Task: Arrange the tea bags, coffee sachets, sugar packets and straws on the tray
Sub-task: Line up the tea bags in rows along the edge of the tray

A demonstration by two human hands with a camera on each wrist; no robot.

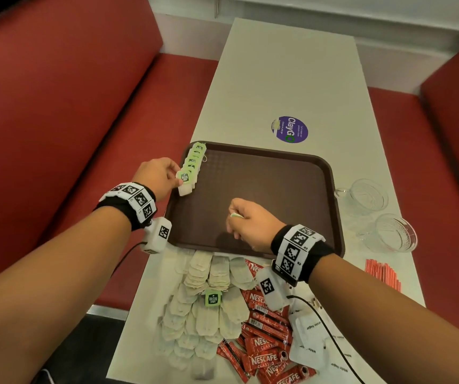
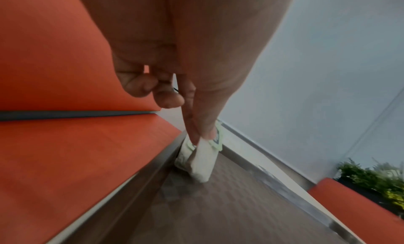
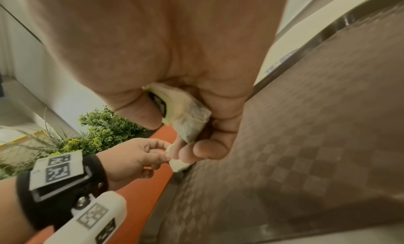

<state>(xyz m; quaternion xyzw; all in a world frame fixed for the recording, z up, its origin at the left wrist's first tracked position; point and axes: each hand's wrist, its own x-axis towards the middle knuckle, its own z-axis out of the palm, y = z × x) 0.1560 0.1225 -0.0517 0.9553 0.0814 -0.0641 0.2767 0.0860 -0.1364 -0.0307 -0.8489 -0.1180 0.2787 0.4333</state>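
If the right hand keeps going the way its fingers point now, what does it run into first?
Likely the left hand and the tea bag it pinches at the near end of the row on the tray. The right hand, holding its own tea bag, points that way over bare tray floor. Depth is uncertain.

Booth table (image 1: 283, 79): long, off-white top, running away from the viewer to a pale wall (image 1: 333, 9) at its far end. Round purple sticker (image 1: 290, 129) on the top, past mid-length, toward the right edge.

Red upholstered bench (image 1: 56, 106): along the table's left edge, seat and tall backrest, a dark seam between the two. Second red bench (image 1: 444, 134): along the right edge, same covering.

Green foliage plant (image 2: 376, 178): behind a red backrest, against a plain light wall.

Light: even, indoor.
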